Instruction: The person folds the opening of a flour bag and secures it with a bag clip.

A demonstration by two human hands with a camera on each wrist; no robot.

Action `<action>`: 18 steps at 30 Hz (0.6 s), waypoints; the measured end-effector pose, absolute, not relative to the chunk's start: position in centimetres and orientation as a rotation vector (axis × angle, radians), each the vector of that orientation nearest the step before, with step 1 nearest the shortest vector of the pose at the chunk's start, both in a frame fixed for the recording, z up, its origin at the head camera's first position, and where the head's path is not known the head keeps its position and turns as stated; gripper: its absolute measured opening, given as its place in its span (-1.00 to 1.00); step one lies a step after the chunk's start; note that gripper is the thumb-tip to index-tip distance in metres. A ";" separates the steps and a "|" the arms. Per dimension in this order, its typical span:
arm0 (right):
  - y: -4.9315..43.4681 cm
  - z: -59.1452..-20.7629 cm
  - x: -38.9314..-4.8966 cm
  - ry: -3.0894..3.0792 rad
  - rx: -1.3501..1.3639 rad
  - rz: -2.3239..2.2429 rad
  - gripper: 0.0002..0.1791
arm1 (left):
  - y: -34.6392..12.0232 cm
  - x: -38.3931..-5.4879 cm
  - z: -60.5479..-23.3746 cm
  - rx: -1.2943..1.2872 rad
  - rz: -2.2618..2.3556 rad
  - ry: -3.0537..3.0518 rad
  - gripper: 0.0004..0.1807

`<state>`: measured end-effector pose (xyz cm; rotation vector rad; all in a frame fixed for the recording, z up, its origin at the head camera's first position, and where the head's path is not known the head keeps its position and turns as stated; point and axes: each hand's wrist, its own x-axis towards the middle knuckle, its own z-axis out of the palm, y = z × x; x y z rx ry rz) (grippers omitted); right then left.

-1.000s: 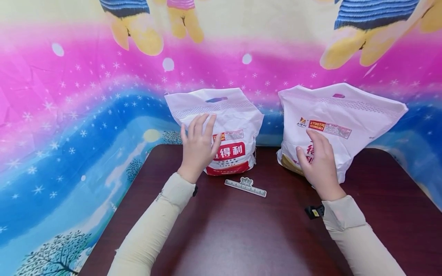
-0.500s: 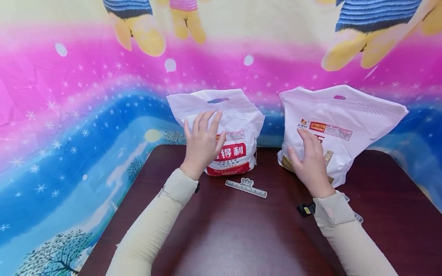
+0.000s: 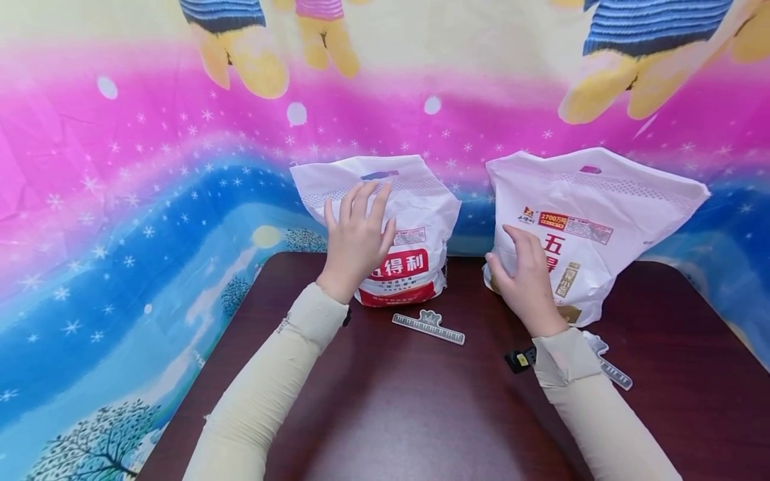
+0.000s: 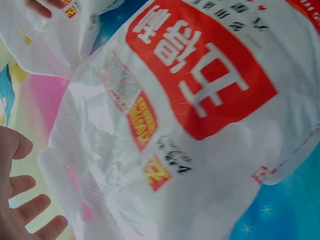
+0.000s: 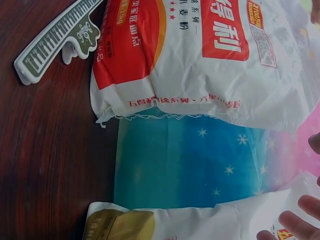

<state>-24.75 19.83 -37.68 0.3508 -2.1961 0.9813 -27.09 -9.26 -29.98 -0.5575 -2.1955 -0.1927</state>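
In the head view a white flour bag with a red label [image 3: 415, 217] stands at the back of the table, its cut-out handle at the top. My left hand [image 3: 355, 244] is in front of it, fingers spread and pointing up. The left wrist view has the fingertips [image 4: 39, 207] apart from the bag's top. To the right stands a second white flour bag [image 3: 607, 200] with gold print near its base. My right hand [image 3: 529, 280] overlaps its left side, fingers relaxed and thumb apart. Neither hand holds anything.
A clip with a piano-key pattern [image 3: 428, 327] lies on the dark wood table [image 3: 409, 407] before the left bag. A similar clip [image 3: 616, 374] is partly hidden by the right sleeve. A printed cloth backdrop [image 3: 180, 200] hangs behind the table.
My right hand has moved left across the second bag, uncovering more of its print and the right clip. My left hand has shifted slightly right and up. The bags stay in place.
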 end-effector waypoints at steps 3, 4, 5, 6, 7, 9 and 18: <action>19.6 -37.9 -25.0 -2.194 0.351 0.994 -0.41 | -8.9 -27.0 -29.4 -0.576 -0.203 -2.187 -0.36; 19.5 -37.9 -25.1 -2.197 0.347 1.001 -0.41 | -8.8 -27.0 -29.3 -0.581 -0.207 -2.182 -0.36; 19.5 -37.9 -25.2 -2.204 0.343 1.009 -0.40 | -8.7 -27.0 -29.1 -0.585 -0.210 -2.177 -0.36; 19.4 -37.9 -25.2 -2.212 0.338 1.018 -0.40 | -8.6 -27.0 -28.9 -0.588 -0.213 -2.174 -0.36; 19.3 -38.0 -25.3 -2.219 0.334 1.026 -0.40 | -8.5 -26.9 -28.8 -0.589 -0.214 -2.170 -0.37; 19.2 -38.1 -25.4 -2.234 0.326 1.046 -0.39 | -8.3 -26.9 -28.5 -0.589 -0.215 -2.166 -0.39; 18.6 -38.2 -26.0 -2.225 0.346 1.084 -0.40 | -7.6 -26.8 -27.5 -0.598 -0.219 -2.149 -0.43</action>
